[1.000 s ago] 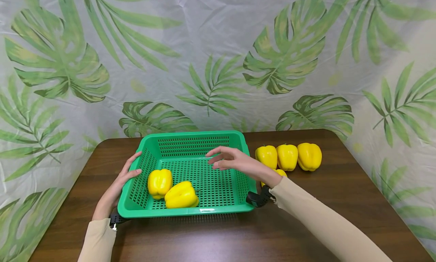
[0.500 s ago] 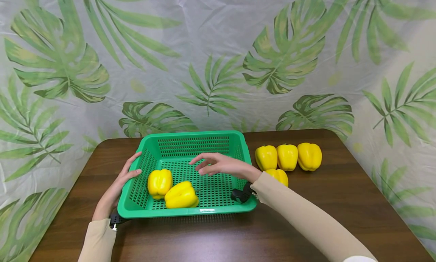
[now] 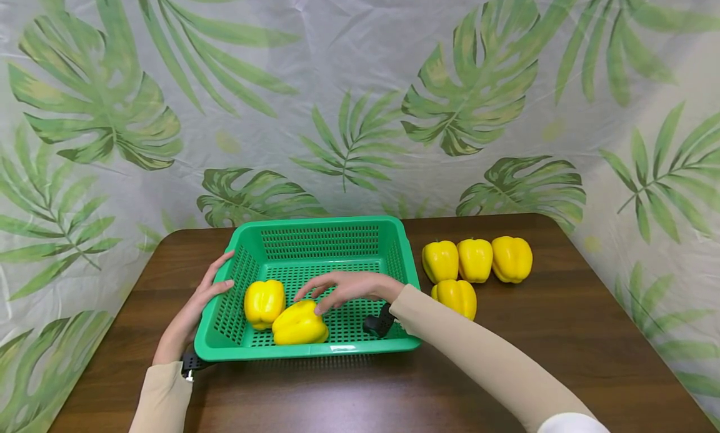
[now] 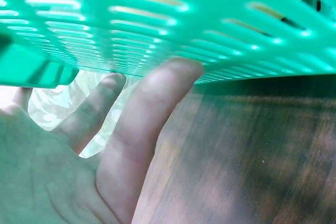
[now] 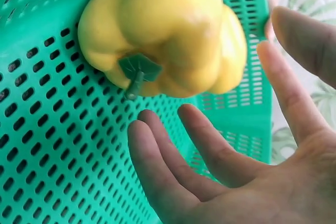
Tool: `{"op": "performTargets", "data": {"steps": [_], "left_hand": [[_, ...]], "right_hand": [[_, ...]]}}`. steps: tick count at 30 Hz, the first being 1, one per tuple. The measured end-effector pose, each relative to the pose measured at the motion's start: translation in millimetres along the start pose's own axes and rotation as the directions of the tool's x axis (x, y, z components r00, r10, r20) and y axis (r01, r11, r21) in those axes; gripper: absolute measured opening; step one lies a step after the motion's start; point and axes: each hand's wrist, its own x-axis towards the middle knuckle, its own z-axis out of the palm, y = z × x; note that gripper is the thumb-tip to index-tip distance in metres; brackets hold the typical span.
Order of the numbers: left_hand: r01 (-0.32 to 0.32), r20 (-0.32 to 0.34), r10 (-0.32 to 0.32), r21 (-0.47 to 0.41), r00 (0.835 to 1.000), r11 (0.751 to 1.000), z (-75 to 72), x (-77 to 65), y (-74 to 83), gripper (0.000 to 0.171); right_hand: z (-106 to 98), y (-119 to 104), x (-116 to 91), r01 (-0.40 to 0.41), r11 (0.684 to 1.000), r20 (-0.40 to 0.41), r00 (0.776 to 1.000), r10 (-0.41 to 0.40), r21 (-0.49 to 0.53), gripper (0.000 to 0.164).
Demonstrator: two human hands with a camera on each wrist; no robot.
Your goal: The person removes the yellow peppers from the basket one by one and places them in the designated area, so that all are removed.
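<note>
In the head view my left hand point(image 3: 194, 308) rests against the left side of a green plastic basket point(image 3: 337, 348). In the left wrist view its fairly straight fingers point(image 4: 144, 124) touch the slotted outer wall. Two yellow bell peppers lie inside the basket: one point(image 3: 264, 303) by the left wall, the other point(image 3: 300, 323) near the front. Over the front bell pepper reaches my right hand point(image 3: 351, 287), fingers spread and loosely bent. In the right wrist view that bell pepper point(image 5: 168, 30), with its green stem, sits just beyond the fingertips, which hold nothing.
Right of the basket, a row of three yellow bell peppers point(image 3: 475, 260) stands on the dark wooden table point(image 3: 551, 333). Another yellow bell pepper point(image 3: 457, 298) lies in front of them, beside the basket. A leaf-patterned cloth point(image 3: 360, 108) hangs behind the table.
My right hand has moved left and down, from above the basket's right part to over the front bell pepper. The left hand, the basket and the bell peppers have stayed in place.
</note>
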Motion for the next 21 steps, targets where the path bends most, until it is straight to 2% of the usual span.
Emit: {"op": "performTargets", "data": {"steps": [11,21], "left_hand": [[0.001,0.004,-0.001,-0.016,1.0,1.0,0.8,-0.1,-0.2,0.059],[0.001,0.002,-0.001,-0.014,1.0,1.0,0.8,-0.4,0.0,0.06]], "right_hand": [[8,6,12,-0.02,0.995,0.103,0.994,0.031,-0.1,0.043],[11,6,14,-0.027,0.997,0.075,0.997,0.033,-0.078,0.035]]}}
